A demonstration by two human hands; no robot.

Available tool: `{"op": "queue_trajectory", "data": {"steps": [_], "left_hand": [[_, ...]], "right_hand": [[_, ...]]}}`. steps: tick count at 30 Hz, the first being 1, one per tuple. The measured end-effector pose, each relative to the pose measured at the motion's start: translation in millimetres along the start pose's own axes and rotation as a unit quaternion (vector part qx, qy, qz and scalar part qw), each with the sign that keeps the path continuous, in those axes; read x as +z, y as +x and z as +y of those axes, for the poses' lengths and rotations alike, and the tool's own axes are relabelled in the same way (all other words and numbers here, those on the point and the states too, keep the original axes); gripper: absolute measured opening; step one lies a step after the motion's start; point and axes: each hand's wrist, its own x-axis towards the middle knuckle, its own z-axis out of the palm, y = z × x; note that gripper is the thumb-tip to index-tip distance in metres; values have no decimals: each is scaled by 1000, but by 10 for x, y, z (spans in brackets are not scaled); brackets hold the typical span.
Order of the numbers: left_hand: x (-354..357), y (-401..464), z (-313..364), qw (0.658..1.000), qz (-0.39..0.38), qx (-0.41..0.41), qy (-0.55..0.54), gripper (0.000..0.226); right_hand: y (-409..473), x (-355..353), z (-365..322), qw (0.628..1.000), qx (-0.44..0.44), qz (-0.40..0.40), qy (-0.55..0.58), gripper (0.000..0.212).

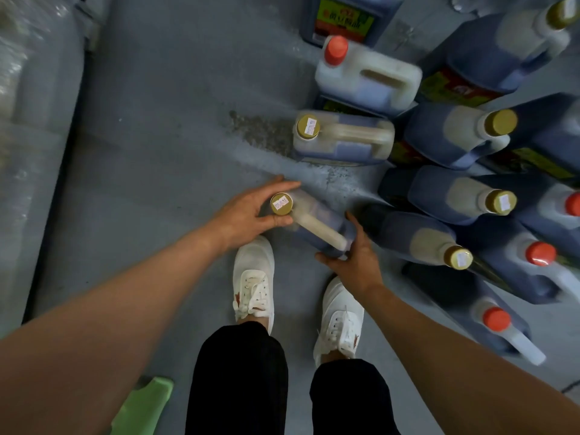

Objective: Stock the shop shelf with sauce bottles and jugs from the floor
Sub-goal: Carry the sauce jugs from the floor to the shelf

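A dark sauce jug (pixel 317 222) with a gold cap and a pale handle stands on the grey floor just in front of my feet. My left hand (pixel 248 211) curls around its neck below the cap, thumb on the near side. My right hand (pixel 354 255) grips the jug's body at the far end of the handle. Several more dark jugs (pixel 439 136) with gold or red caps crowd the floor to the right. No shelf boards are plainly visible.
My two white shoes (pixel 254 281) stand right behind the held jug. A gold-capped jug (pixel 342 139) and a red-capped jug (pixel 367 76) stand further ahead. Plastic-wrapped goods (pixel 28 120) line the left side. A green object (pixel 141 406) lies at the bottom left.
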Motion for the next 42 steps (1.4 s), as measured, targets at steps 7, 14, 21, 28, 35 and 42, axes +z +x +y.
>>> {"op": "queue_trajectory", "data": {"steps": [7, 14, 21, 28, 35, 42], "left_hand": [[12, 221, 26, 999, 0, 39, -15, 46], [-78, 392, 245, 999, 45, -12, 4, 53], [-202, -47, 204, 992, 60, -103, -45, 40], [-501, -654, 602, 967, 108, -162, -167, 53], [-1075, -1370, 1669, 946, 187, -154, -217, 38], [-1824, -2390, 3066, 936, 288, -103, -172, 26]], "right_hand": [[251, 33, 79, 1000, -12, 21, 18, 87], [259, -81, 59, 995, 40, -39, 89, 78], [-102, -158, -151, 980, 80, -136, 118, 70], [-639, -421, -810, 960, 98, -179, 191, 76], [-1433, -1023, -1921, 952, 69, -176, 240, 52], [-2388, -1681, -3174, 950, -25, -181, 252, 73]]}}
